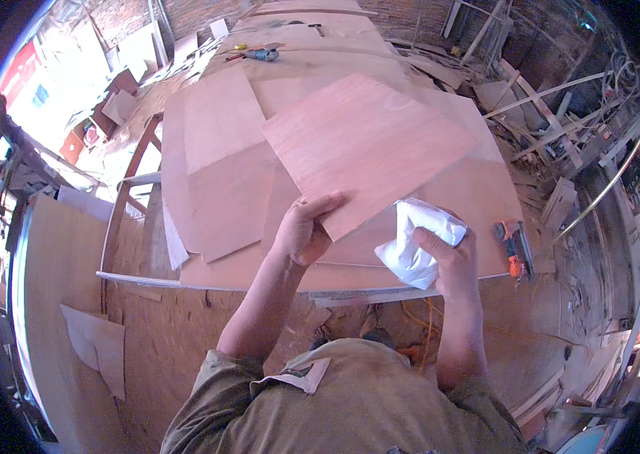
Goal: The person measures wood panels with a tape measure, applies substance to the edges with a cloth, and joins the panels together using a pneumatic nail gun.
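Plywood point(369, 147), white sheet point(408, 261) in hands point(305, 229)

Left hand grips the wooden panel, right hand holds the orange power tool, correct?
Not quite: in the head view, the right hand holds a crumpled white sheet; the orange power tool lies farther right. The left hand does grip the wooden panel.

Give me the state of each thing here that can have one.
Wooden panel: held near one corner.
White sheet: folded, crumpled, held.
Left hand: closed on the panel.
Right hand: closed on the white sheet.
Orange-and-black tool: lying down, unheld; on or off unclear.
Blue tool: lying down, unheld.
Loose boards: flat, overlapping.
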### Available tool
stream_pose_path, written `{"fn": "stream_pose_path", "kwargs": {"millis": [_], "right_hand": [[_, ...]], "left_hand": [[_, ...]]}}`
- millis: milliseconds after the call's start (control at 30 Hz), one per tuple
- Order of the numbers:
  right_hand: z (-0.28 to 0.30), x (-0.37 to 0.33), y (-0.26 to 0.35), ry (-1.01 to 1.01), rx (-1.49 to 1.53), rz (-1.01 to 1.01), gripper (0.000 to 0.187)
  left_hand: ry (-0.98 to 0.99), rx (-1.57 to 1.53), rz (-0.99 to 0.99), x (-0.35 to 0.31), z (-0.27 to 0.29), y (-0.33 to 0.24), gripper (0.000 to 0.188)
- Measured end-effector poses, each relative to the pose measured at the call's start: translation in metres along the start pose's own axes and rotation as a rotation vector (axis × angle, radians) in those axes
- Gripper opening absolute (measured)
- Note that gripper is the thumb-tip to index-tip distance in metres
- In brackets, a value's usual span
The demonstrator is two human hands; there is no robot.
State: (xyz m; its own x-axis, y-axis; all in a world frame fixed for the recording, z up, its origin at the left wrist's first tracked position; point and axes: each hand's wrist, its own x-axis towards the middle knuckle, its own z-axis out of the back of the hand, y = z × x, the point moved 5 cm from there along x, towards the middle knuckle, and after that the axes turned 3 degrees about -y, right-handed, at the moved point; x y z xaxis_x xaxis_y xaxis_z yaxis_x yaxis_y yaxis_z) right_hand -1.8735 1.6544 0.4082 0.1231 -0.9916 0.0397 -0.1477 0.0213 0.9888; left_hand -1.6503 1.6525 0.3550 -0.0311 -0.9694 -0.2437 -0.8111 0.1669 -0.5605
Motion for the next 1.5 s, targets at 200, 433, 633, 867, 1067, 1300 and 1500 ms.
{"fn": "stream_pose_path", "kwargs": {"millis": [200, 433, 633, 867, 1067, 1300, 1500], "right_hand": [[0.011, 0.001, -0.002, -0.044, -0.009, 0.014, 0.041], [0.024, 0.002, -0.002, -0.136, -0.009, 0.052, 0.036], [0.033, 0.001, -0.006, -0.219, 0.020, 0.056, 0.035], [0.035, -0.001, -0.016, -0.215, 0.029, 0.057, 0.036], [0.036, 0.000, -0.033, -0.254, 0.095, 0.075, 0.041], [0.048, 0.006, -0.053, -0.354, 0.053, 0.086, 0.038], [0.067, 0.019, -0.083, -0.373, 0.099, 0.057, 0.041]], "left_hand": [[0.031, -0.005, 0.011, -0.005, 0.010, 0.001, 0.038], [0.049, 0.053, 0.011, -0.007, 0.026, -0.002, 0.036], [0.055, 0.053, -0.016, -0.011, 0.033, -0.004, 0.037], [0.050, 0.101, -0.003, -0.015, 0.056, -0.007, 0.043], [0.025, 0.127, -0.003, -0.017, 0.081, -0.012, 0.044], [-0.040, 0.135, -0.010, -0.017, 0.099, -0.011, 0.042], [-0.024, 0.208, -0.007, -0.010, 0.126, -0.014, 0.042]]}}
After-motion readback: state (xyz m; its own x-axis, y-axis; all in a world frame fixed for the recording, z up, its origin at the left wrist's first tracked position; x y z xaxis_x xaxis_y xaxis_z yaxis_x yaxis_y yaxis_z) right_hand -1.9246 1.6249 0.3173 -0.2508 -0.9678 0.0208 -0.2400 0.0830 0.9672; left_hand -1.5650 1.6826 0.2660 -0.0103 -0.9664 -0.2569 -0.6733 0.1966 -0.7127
